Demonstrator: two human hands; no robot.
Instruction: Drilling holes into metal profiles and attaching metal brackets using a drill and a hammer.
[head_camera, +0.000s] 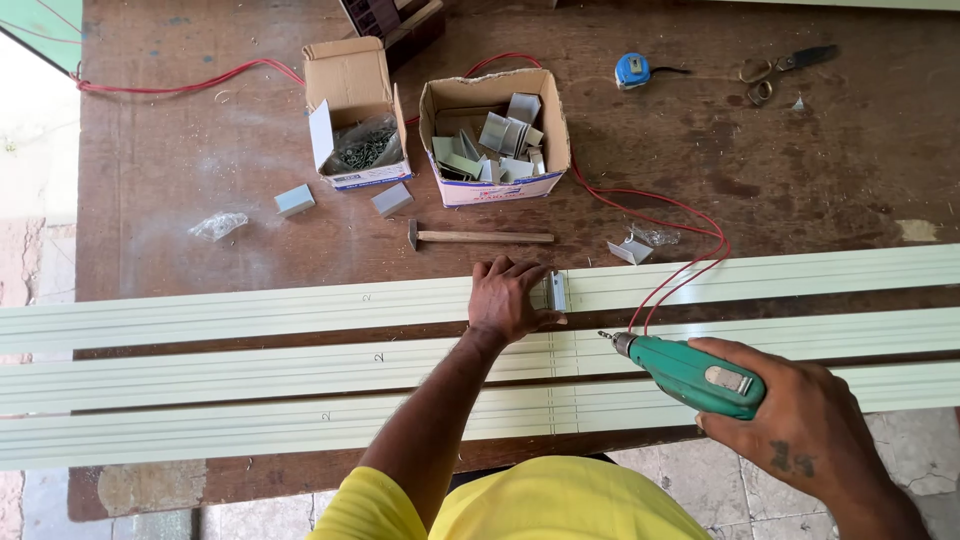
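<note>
Left hand (510, 300) is pressed flat on the farthest of three long pale-green ribbed panel strips (250, 308), fingers together, pinning a small grey metal clip bracket (556, 291) against the strip's far edge. Right hand (800, 425) is wrapped tight round the green electric drill (690, 375), bit tip hanging just right of the bracket and not touching it. To do this well, I'd say: keep the bracket square to the strip, bring the bit in upright, keep fingertips off the bit line, and mind the red cable (680, 270) looping right of the bracket (snag risk). Count, beyond the bracket: two open cardboard boxes, one of screws (360, 110), one of grey brackets (495, 135); one wooden-handled hammer (480, 237); one blue tape measure (632, 70); two loose grey blocks left of the hammer.
</note>
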